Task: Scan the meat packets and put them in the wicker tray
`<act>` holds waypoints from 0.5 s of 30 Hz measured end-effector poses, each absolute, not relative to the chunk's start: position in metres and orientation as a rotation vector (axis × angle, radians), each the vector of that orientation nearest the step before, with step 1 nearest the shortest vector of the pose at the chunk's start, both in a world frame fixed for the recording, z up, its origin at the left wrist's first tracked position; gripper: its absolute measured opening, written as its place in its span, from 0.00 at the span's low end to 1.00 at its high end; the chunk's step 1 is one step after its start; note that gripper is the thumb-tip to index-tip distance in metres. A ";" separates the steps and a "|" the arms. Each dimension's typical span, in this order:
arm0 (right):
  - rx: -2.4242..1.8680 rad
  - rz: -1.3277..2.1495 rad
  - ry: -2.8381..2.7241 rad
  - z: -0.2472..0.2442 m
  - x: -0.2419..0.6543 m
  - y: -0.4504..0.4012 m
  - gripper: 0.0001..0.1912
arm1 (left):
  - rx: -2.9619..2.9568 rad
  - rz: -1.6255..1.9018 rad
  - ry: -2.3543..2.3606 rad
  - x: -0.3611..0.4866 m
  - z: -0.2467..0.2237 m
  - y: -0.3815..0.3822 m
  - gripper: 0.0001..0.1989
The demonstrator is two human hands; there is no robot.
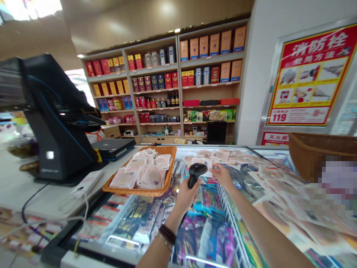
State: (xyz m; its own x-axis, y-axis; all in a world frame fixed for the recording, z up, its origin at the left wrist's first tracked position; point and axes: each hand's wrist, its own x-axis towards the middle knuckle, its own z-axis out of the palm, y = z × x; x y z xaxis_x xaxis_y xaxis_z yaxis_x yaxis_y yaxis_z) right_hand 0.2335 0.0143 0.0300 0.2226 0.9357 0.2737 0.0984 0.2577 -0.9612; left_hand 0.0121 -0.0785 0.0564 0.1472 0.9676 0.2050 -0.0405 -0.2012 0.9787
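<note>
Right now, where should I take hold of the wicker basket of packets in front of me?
Grip the wicker basket by its raised woven rim, coming from above at its right edge, fingers hooked under the rim. The rim stands clear of the flat packets piled inside, so it looks like the freest hold, while the middle is covered.

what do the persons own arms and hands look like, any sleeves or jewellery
Both forearms are bare, with no sleeves or gloves in view. The left hand has a dark beaded bracelet around its wrist, with a thin pale chain bracelet beside it. The right hand shows no bracelet or watch at its wrist.
</note>
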 end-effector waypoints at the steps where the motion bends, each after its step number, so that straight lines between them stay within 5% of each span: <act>1: -1.169 0.803 -1.201 0.031 0.233 0.014 0.31 | 1.402 1.252 0.967 0.012 0.057 -0.079 0.30; 9: -1.184 0.811 -1.156 0.038 0.230 0.009 0.35 | 1.421 1.254 0.957 0.013 0.056 -0.079 0.29; 15: -1.223 0.814 -0.986 0.039 0.234 0.009 0.27 | 1.392 1.317 0.973 0.012 0.061 -0.074 0.30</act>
State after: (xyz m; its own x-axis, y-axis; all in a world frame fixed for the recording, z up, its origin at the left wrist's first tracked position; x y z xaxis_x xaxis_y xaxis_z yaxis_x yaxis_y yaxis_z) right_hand 0.2337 0.0088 0.0395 0.3749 0.9121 0.1659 0.0105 0.1748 -0.9845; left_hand 0.0117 -0.0738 0.0608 0.1023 0.9667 0.2345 -0.0601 -0.2293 0.9715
